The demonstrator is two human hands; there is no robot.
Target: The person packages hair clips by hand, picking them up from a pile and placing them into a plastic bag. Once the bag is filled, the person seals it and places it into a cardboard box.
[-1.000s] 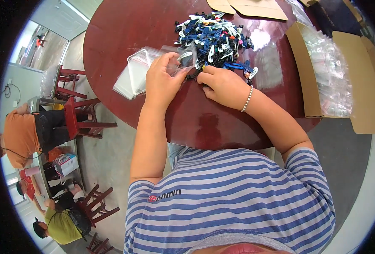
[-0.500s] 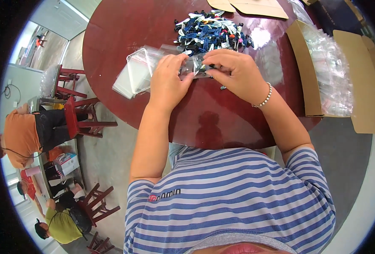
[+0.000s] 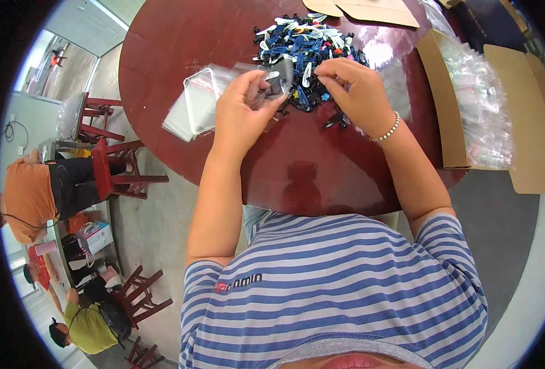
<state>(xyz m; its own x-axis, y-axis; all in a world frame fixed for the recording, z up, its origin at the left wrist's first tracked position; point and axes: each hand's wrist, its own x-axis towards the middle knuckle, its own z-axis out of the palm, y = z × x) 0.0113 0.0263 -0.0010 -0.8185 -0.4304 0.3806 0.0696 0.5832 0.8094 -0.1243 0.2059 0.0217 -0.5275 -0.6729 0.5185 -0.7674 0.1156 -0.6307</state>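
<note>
My left hand (image 3: 244, 111) pinches a small clear plastic bag (image 3: 277, 80) between thumb and fingers, just in front of a heap of hair clips (image 3: 309, 43). Dark and white bits show through the bag's film; I cannot make out its contents exactly. At the heap's near right edge is my right hand (image 3: 355, 92), thumb and forefinger drawn together. A white hair clip (image 3: 307, 74) lies right beside those fingertips, and whether they grip it is unclear. The heap is mostly navy, white and black, with a few coloured pieces.
Flat clear bags (image 3: 186, 114) and a white triangular frame (image 3: 200, 101) lie left of my left hand. An open cardboard box (image 3: 447, 101) holding filled clear bags (image 3: 481, 104) stands at the right. Cardboard flaps (image 3: 380, 11) lie at the far edge. Other people sit at the left.
My hands have moved apart. The bag has stayed with my left hand and is tilted up; my right hand has left it and shifted up and right beside the heap.
</note>
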